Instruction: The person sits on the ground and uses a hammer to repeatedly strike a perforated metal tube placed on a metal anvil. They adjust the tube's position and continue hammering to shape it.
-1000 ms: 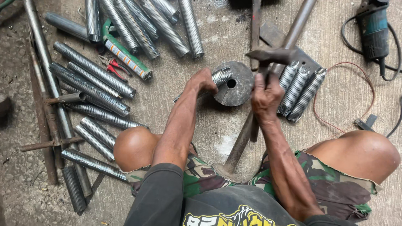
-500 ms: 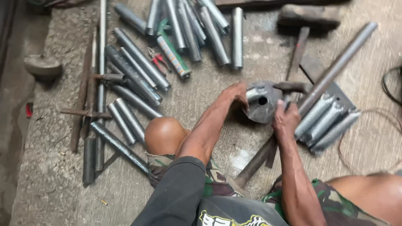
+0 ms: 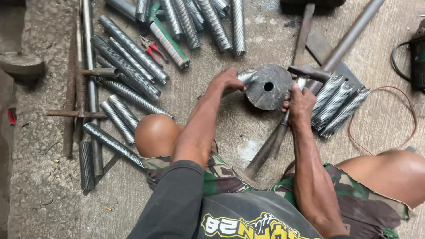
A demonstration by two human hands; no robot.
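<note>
My left hand (image 3: 227,80) grips a perforated metal tube (image 3: 246,77) and holds its end against a thick round steel block (image 3: 268,86) with a hole in its middle. My right hand (image 3: 301,103) is closed around the handle of a hammer (image 3: 307,72), whose dark head hangs just right of the block. The block rests on the concrete floor between my knees. Three more perforated tubes (image 3: 337,104) lie side by side right of the hammer.
Many perforated tubes (image 3: 128,66) lie scattered at the upper left, with red pliers (image 3: 152,47) and a striped tube (image 3: 167,40). Long steel rods (image 3: 90,79) run along the left. A long pipe (image 3: 349,37) and an angle grinder (image 3: 416,53) with its cable are at the right.
The view has shifted, so the block now sits nearer the middle. My left hand stays on the tube and the hammer head remains beside the block.
</note>
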